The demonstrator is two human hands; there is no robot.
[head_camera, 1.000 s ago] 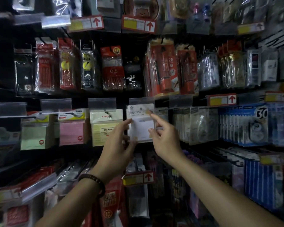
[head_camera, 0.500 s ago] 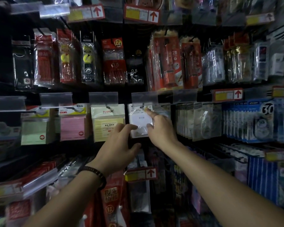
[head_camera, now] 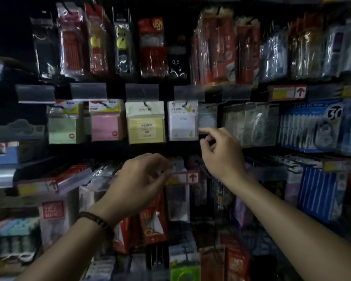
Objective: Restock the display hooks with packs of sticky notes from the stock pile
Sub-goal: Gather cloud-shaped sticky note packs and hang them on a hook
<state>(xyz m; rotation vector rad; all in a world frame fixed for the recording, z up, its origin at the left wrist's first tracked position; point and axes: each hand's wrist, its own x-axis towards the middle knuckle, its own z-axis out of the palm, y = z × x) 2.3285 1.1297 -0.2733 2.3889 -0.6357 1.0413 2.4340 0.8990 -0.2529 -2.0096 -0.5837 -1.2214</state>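
From my seat I take the white pack (head_camera: 182,120) of sticky notes as my mark: it hangs from its hook (head_camera: 184,104), flat and facing the camera. Just left of it hangs a yellow pack (head_camera: 146,122), then a pink pack (head_camera: 104,120), then a green pack (head_camera: 64,122) farthest left, all in one row. Just right of it, partly tucked behind its edge, I see a clear pack (head_camera: 207,117). The right hand (head_camera: 221,155) sits just below and right of the white pack's lower right corner, fingers loosely curled and grasping nothing; the forefinger reaches toward that corner, though I cannot tell whether it touches. The left hand (head_camera: 142,179) hovers below the white pack and a little left, well apart from it, fingers relaxed and loosely bent round nothing, with a dark beaded bracelet (head_camera: 97,222) on the wrist. Straight below the white pack, between the two hands, shows a price label (head_camera: 185,178) with a red arrow.
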